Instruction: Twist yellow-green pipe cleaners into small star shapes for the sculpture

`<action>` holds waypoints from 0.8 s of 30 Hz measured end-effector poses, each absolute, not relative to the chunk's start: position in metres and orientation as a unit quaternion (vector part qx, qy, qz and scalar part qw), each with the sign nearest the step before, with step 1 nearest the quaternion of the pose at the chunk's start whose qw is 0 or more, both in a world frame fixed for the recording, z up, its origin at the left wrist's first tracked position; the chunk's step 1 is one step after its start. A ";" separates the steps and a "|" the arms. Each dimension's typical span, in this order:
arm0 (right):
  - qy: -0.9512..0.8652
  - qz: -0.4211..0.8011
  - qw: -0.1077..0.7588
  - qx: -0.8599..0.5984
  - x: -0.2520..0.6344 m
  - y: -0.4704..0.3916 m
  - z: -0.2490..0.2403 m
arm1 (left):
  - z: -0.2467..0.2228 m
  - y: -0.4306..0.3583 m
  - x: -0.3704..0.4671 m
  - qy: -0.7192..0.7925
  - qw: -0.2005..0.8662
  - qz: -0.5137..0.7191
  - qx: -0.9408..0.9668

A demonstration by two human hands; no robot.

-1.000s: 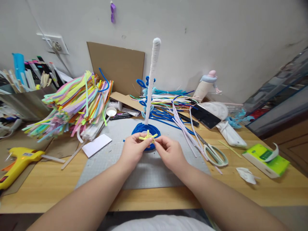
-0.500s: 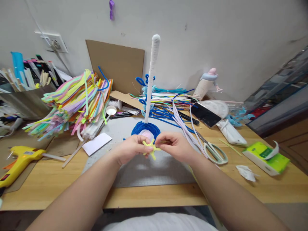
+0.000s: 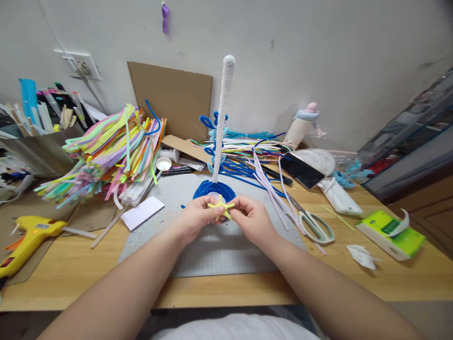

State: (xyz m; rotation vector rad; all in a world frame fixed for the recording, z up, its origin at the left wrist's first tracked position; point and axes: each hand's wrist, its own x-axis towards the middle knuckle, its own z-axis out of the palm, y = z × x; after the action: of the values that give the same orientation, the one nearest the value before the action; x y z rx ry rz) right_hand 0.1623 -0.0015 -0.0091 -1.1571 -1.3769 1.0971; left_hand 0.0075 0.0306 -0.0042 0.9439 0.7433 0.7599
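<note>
Fingers of the left hand [image 3: 189, 220] pinch the yellow star [image 3: 221, 205] in front of the blue coil [image 3: 202, 189]; squeezing hard could bend its points. Those of the right hand [image 3: 256, 224] pinch its right tip; an uneven tug could skew it.

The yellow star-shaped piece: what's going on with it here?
A person holds the small yellow star-shaped piece between the fingers of the left hand and the right hand, above a grey cutting mat. Just beyond the hands, a tall white fuzzy stem stands upright, slightly tilted, by a blue coiled base. The scissors lie to the right and the yellow glue gun to the left, neither in hand.
</note>
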 end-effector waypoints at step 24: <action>-0.363 0.625 0.510 -0.466 0.159 0.000 -0.008 | -0.001 0.028 0.013 0.404 0.641 0.420 0.500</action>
State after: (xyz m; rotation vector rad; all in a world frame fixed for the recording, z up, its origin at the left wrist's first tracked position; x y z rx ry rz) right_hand 0.1594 0.0000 -0.0083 -1.1208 -0.8747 1.5051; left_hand 0.0132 0.0282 -0.0011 1.1400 0.9213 0.9574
